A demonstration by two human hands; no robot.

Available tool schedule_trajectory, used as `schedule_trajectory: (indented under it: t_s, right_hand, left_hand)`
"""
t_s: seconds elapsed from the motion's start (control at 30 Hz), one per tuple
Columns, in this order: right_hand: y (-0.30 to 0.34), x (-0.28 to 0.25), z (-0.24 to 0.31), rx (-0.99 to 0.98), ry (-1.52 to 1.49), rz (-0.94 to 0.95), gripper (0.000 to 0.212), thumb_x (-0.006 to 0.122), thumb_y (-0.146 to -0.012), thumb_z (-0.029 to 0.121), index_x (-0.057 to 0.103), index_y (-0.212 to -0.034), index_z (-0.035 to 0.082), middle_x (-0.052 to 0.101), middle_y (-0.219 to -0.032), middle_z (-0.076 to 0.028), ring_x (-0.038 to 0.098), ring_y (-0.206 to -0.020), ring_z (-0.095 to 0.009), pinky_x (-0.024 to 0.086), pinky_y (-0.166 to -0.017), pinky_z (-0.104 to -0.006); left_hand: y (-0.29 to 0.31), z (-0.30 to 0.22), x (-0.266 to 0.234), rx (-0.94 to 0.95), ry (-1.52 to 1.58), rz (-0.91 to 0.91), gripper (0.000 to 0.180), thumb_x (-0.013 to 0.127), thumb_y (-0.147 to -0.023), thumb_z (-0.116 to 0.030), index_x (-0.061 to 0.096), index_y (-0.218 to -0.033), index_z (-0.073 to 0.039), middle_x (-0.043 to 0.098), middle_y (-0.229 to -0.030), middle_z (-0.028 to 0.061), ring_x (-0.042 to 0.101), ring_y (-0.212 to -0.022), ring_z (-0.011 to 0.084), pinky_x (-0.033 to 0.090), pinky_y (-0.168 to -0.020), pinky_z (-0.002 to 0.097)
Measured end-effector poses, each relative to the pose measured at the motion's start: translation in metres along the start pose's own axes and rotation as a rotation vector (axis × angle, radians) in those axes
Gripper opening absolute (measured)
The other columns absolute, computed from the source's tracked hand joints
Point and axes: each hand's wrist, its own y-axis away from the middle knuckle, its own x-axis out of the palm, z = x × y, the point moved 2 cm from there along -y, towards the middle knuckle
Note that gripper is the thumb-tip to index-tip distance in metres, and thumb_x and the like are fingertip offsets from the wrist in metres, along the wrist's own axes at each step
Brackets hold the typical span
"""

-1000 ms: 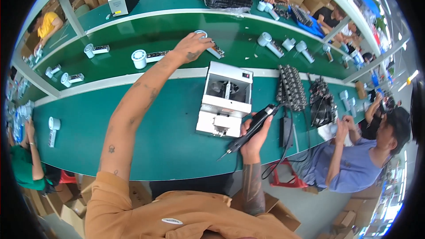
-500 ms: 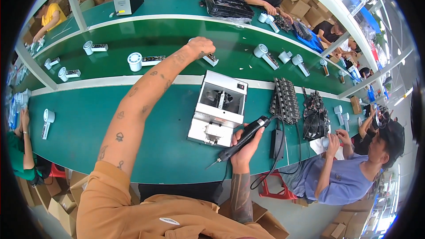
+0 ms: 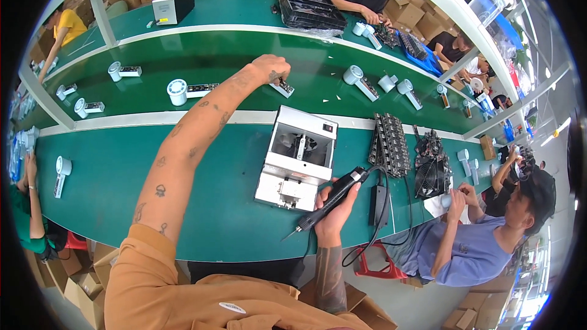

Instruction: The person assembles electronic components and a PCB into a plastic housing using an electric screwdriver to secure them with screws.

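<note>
My left arm stretches over the green belt. My left hand (image 3: 271, 68) is closed round the far end of a small handheld fan (image 3: 284, 89), whose open handle with a dark circuit board sticks out below the fingers; the hand covers its head. Near the bench's front edge, my right hand (image 3: 335, 215) grips a black electric screwdriver (image 3: 333, 197), its bit pointing down and left. Just left of that hand stands a silver screw feeder (image 3: 298, 157) with an open top.
More light-blue fans lie along the belt (image 3: 244, 40), and one fan (image 3: 62, 176) rests at the bench's left. Right of the feeder are stacked circuit boards (image 3: 389, 145), a black power adapter (image 3: 378, 204) and looping cable. A co-worker (image 3: 477, 229) sits at the right.
My view has shifted slightly, so the bench appears a little lower. My left hand stays on the fan, and my right hand still holds the screwdriver.
</note>
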Motion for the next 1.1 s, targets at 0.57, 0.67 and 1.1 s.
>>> schedule_trajectory:
  t_s: [0.57, 0.67, 1.1]
  right_hand:
    - [-0.005, -0.006, 0.000, 0.011, 0.059, 0.030, 0.064, 0.034, -0.098, 0.068, 0.048, -0.108, 0.007, 0.043, -0.062, -0.004, 0.042, -0.048, -0.015, 0.035, -0.043, -0.0289]
    - [-0.007, -0.006, 0.000, 0.006, 0.079, 0.018, 0.064, 0.034, -0.097, 0.069, 0.048, -0.108, 0.007, 0.043, -0.062, -0.004, 0.041, -0.047, -0.015, 0.034, -0.043, -0.0287]
    - [-0.007, -0.003, 0.001, 0.004, 0.074, 0.012, 0.064, 0.034, -0.097, 0.068, 0.049, -0.107, 0.007, 0.043, -0.061, -0.004, 0.041, -0.046, -0.014, 0.032, -0.041, -0.0276]
  left_hand:
    - [0.010, 0.019, -0.005, -0.008, 0.303, 0.088, 0.022, 0.081, -0.072, -0.016, 0.075, -0.093, -0.009, 0.072, -0.086, 0.0068, 0.066, -0.093, 0.0272, 0.049, -0.085, 0.0395]
    - [0.011, 0.009, -0.009, 0.002, 0.146, 0.063, 0.022, 0.081, -0.071, -0.014, 0.071, -0.090, -0.009, 0.071, -0.092, 0.0100, 0.065, -0.094, 0.0314, 0.052, -0.079, 0.0420]
    - [0.009, 0.014, 0.001, 0.016, -0.070, 0.053, 0.015, 0.067, -0.084, -0.012, 0.066, -0.097, -0.006, 0.071, -0.092, 0.0154, 0.069, -0.090, 0.0357, 0.055, -0.075, 0.0449]
